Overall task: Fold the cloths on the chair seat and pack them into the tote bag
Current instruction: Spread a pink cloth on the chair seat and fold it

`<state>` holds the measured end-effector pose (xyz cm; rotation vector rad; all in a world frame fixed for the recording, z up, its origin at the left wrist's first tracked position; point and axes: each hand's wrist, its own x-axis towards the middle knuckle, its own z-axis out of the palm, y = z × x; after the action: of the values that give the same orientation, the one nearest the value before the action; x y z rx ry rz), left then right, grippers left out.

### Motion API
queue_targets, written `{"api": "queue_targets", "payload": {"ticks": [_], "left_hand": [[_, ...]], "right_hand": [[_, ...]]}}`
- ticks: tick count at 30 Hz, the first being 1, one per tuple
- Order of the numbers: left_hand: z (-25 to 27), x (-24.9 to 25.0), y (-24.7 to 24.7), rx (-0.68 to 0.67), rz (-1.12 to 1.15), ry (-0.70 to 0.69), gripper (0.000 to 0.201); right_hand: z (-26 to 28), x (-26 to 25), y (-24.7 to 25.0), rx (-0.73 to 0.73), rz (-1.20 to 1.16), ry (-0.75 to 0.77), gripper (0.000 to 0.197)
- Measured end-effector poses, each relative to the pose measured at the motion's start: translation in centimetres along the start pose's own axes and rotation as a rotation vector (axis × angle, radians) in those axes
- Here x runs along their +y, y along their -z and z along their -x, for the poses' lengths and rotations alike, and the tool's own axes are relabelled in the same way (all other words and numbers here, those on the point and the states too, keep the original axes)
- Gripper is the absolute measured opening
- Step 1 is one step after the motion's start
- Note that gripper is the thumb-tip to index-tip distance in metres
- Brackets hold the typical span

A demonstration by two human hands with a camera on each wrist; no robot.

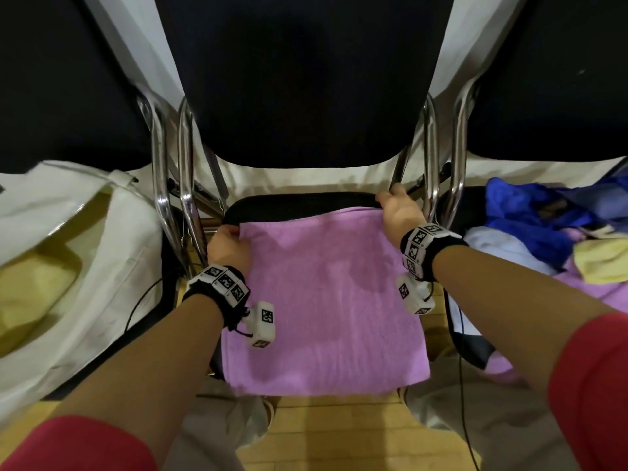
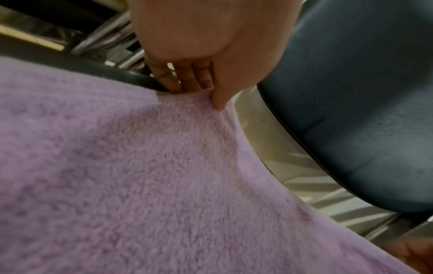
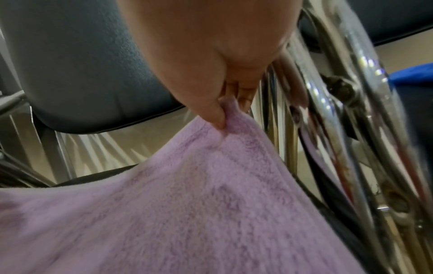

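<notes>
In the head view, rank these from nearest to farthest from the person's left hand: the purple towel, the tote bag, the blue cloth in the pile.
1. Purple towel: its far left corner is pinched by the left hand.
2. Tote bag: on the chair to the left.
3. Blue cloth: far right, beyond the right hand.

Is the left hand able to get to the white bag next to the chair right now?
Probably yes. The tote bag sits just left of the left hand with its mouth open. Only the chrome chair legs stand between them, low down. But its grip holds a corner of the purple towel, so it must let go first.
</notes>
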<state>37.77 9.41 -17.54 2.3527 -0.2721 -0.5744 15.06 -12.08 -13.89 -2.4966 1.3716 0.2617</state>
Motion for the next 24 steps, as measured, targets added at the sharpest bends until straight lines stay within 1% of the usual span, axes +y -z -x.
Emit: {"api": "queue_targets", "payload": {"ticks": [2, 5, 8, 12, 15, 19, 22, 24], "left_hand": [[0.6, 0.2, 0.6, 0.011, 0.014, -0.017, 0.028], [1.5, 0.3, 1.8, 0.031, 0.058, -0.052, 0.026], [2.2, 0.4, 3.1, 0.052, 0.100, -0.054, 0.023], [3.0, 0.2, 4.1, 0.020, 0.132, -0.055, 0.015], [3.5, 0.0, 4.6, 0.012, 0.114, -0.056, 0.015], [3.5, 0.4, 4.9, 0.083, 0.016, 0.003, 0.029], [2.9, 1.4, 4.7, 0.163, 0.063, 0.013, 0.028], [2.3, 2.0, 4.3, 0.157, 0.079, 0.004, 0.027]], "right_hand": [[0.4, 0.2, 0.2, 0.013, -0.004, 0.028, 0.050], [1.3, 0.4, 0.6, 0.068, -0.030, 0.078, 0.037], [2.5, 0.3, 1.1, 0.116, -0.053, 0.098, 0.031], [3.9, 0.1, 1.9, 0.122, -0.038, 0.098, 0.028], [4.4, 0.1, 2.2, 0.098, -0.042, 0.089, 0.028], [4.0, 0.1, 1.9, 0.052, -0.087, 0.045, 0.028], [2.8, -0.1, 1.9, 0.095, -0.206, 0.017, 0.028], [1.8, -0.5, 2.1, 0.118, -0.255, 0.007, 0.028]]}}
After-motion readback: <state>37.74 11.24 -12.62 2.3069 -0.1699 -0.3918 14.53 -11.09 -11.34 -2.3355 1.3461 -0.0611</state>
